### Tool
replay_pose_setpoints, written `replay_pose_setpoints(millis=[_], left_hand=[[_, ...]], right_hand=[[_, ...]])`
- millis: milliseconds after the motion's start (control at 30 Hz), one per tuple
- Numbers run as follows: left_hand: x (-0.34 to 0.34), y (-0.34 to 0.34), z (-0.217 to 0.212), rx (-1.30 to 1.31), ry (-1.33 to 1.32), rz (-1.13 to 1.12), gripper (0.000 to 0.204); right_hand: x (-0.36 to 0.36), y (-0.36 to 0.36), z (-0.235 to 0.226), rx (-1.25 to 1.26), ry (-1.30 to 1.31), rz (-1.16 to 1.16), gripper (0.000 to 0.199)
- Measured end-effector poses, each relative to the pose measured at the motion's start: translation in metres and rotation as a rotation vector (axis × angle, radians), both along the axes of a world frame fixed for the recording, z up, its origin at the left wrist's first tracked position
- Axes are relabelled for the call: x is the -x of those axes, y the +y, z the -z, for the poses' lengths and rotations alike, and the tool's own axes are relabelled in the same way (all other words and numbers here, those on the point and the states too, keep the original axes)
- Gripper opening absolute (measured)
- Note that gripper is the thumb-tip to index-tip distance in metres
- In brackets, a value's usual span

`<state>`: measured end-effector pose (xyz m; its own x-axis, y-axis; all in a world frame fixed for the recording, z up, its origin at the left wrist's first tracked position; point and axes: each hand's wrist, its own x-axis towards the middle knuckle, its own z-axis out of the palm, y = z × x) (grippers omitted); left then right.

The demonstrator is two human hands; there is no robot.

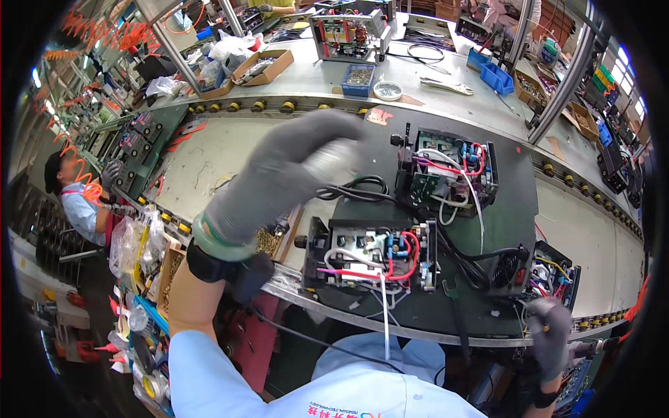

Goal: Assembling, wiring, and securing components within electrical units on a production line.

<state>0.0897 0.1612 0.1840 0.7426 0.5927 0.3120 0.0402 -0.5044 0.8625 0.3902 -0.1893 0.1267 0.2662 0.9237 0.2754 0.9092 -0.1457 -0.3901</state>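
My left hand (286, 171), in a grey glove and smeared by motion, is raised over the conveyor's left part. A pale blurred patch shows by its fingers; I cannot tell what it is. My right hand (549, 334), also gloved and blurred, hangs at the bench's near right edge. Closest to it is an open black device (554, 279) with coloured wires. In front of me lies an open device (369, 258) with red and white wires, a white cable tie (386, 313) hanging from it. Behind stands a similar open unit (449, 171). Both rest on a dark green board (505, 167).
Black cables (460, 258) run between the devices. Beyond the roller rail (258, 106) are a blue bin (358, 80) of small parts, a round dish (387, 90) and a cardboard box (261, 68). A co-worker (83, 202) stands at far left. Metal posts (564, 87) rise at right.
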Motion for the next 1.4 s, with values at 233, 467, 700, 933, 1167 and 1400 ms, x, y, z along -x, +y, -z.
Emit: replay_pose_setpoints(millis=[233, 467, 700, 933, 1167, 1400], left_hand=[[0.076, 0.113, 0.192, 0.067, 0.593, -0.296, 0.029], [-0.002, 0.112, 0.225, -0.354, 0.798, -0.009, 0.077], [-0.014, 0.123, 0.187, -0.347, 0.646, 0.187, 0.046], [-0.001, 0.074, 0.037, -0.826, 0.279, -0.071, 0.031], [-0.029, 0.033, -0.008, -1.009, -0.228, -0.385, 0.03], [-0.036, 0.061, 0.047, -0.606, -0.239, -0.325, 0.057]], right_hand=[[0.052, 0.072, 0.047, 0.251, 0.199, -0.311, 0.016], [0.057, 0.094, 0.052, 0.265, 0.251, -0.181, 0.015], [0.056, 0.078, 0.05, 0.272, 0.28, -0.089, 0.015], [0.044, 0.155, 0.013, -0.387, 0.13, -0.11, 0.075], [0.062, 0.23, 0.037, -0.126, 0.656, -0.458, 0.023], [0.047, 0.136, -0.05, -0.456, 0.204, -0.292, 0.021]])
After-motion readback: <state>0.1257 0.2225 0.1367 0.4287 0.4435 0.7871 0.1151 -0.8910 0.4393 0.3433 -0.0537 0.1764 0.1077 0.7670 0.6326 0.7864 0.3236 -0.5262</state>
